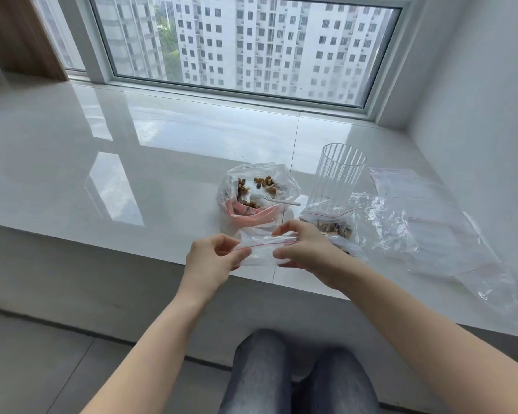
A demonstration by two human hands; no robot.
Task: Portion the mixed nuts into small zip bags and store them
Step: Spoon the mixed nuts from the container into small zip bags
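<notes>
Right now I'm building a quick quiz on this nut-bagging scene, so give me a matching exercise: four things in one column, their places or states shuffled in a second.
Things:
1. small zip bag
2. white spoon
3. ribbed glass jar
4. filled zip bag

States:
A. lying before the jar, nuts inside
B. standing upright, holding no nuts
C. pinched at the seal by the left hand and right hand
D. resting in the open bag of nuts

Pairs: 1-C, 2-D, 3-B, 4-A

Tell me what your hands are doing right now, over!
Left hand and right hand both pinch a small zip bag at its red-lined top. Big nut bag behind, spoon inside. Nothing in the way.
</notes>
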